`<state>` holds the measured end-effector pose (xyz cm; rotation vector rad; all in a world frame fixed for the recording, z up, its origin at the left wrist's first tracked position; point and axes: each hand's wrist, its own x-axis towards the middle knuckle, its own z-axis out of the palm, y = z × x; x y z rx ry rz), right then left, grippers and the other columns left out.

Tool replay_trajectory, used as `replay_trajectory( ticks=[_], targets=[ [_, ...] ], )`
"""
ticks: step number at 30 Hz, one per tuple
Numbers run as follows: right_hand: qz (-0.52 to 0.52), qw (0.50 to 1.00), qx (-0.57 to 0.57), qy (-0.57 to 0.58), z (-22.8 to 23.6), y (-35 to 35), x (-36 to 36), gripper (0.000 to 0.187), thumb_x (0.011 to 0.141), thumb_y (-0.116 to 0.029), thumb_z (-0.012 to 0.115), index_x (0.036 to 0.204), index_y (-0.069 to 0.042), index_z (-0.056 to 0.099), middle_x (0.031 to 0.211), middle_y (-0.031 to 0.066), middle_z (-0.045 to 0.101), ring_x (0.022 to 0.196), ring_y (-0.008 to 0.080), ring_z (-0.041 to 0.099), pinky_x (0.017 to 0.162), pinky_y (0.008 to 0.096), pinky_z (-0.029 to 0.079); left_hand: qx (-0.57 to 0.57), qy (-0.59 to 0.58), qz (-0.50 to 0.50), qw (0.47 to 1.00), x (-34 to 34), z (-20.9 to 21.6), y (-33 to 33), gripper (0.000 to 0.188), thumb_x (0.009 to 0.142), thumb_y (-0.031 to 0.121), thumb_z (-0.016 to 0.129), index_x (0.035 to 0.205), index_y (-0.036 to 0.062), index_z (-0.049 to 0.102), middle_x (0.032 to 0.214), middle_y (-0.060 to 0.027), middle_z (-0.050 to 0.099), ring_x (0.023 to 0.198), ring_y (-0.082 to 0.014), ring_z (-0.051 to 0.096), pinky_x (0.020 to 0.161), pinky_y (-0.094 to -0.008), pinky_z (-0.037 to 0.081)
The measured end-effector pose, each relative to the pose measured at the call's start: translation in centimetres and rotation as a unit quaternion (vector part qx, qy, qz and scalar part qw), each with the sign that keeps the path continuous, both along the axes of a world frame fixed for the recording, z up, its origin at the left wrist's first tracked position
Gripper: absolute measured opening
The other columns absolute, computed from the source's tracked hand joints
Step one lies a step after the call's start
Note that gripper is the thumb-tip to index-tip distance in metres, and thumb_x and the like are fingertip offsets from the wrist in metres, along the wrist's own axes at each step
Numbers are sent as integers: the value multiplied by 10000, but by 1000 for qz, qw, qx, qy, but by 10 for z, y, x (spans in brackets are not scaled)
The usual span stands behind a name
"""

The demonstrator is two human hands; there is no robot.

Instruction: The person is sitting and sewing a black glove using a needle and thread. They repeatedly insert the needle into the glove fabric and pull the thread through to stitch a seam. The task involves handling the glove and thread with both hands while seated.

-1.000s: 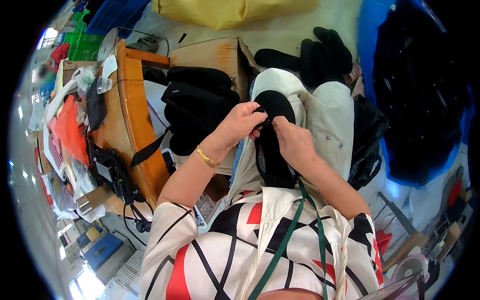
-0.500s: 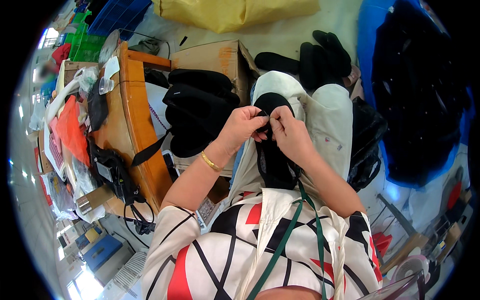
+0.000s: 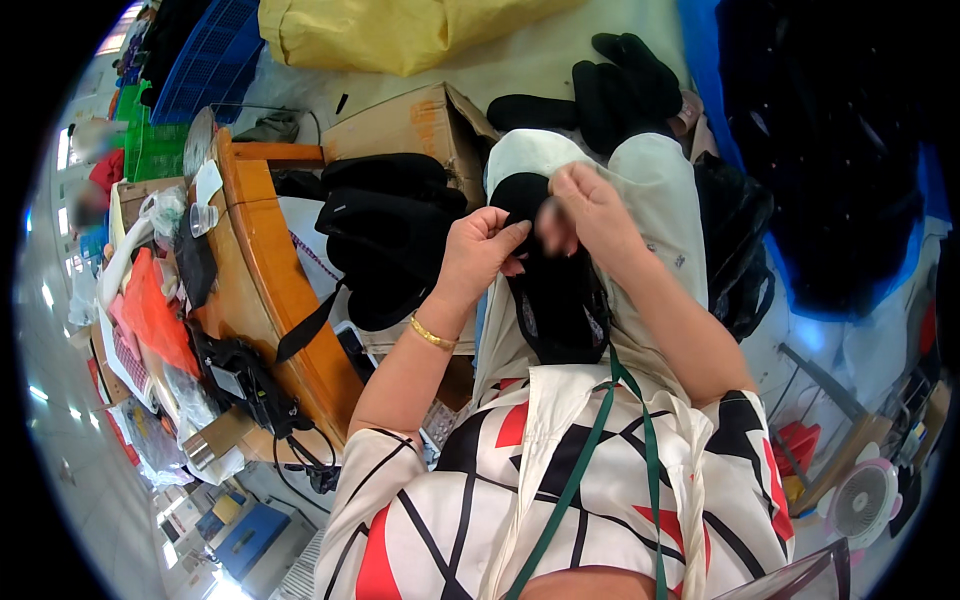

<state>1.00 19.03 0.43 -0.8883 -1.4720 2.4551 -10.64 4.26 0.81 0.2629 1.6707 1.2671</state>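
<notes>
A black cloth shoe lies lengthwise across my lap, its rounded end toward my knees. With thumb and fingers pinched together, my left hand grips the shoe's upper edge on its left side. Just to the right and a little higher, my right hand is closed with its fingertips pressed together. Whatever sits in that pinch is too small to make out, and part of the fingers is blurred. Pale trousers show beneath the shoe.
Several black shoes are heaped left of my knees, by a cardboard box. A wooden table stands at the left. More black footwear lies beyond my knees. A large blue-lined bag of dark pieces fills the right; a fan stands lower right.
My right hand has moved up and slightly right, away from my left hand, which it met at the shoe. The left keeps its pinch. The whole view has shifted a little.
</notes>
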Motion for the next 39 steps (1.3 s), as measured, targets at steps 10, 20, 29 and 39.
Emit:
replay_trajectory(
  ticks=[10, 20, 29, 39],
  targets=[
    [-69, 987, 144, -9, 11, 38, 42, 133, 970, -212, 623, 944, -85, 652, 629, -27, 477, 536, 76, 446, 497, 249, 377, -16, 25, -26, 999, -2, 1, -1, 187, 904, 192, 724, 919, 42, 614, 720, 2, 610, 552, -48, 582, 488, -194, 478],
    [134, 752, 645, -32, 18, 20, 45, 189, 807, -188, 728, 773, -75, 580, 780, 76, 566, 806, 281, 601, 635, 388, 495, 46, 721, -238, 650, 19, 18, -5, 201, 821, 66, 667, 1020, 50, 644, 942, -72, 608, 781, -230, 609, 633, -323, 522],
    [-11, 841, 538, 63, 18, -11, 55, 239, 722, -22, 722, 641, -49, 499, 628, 94, 481, 590, 273, 502, 514, 366, 377, 86, 709, -212, 667, 24, 3, -7, 206, 800, 88, 694, 998, 48, 652, 911, -70, 620, 742, -219, 609, 604, -299, 529],
    [-52, 774, 626, 79, 47, -10, 40, 265, 724, -52, 722, 616, -67, 481, 610, 79, 477, 602, 285, 522, 515, 392, 417, 64, 730, -254, 631, 8, 19, 13, 442, 726, 162, 743, 1118, 59, 568, 995, -80, 594, 862, -224, 643, 654, -309, 544]
  ],
)
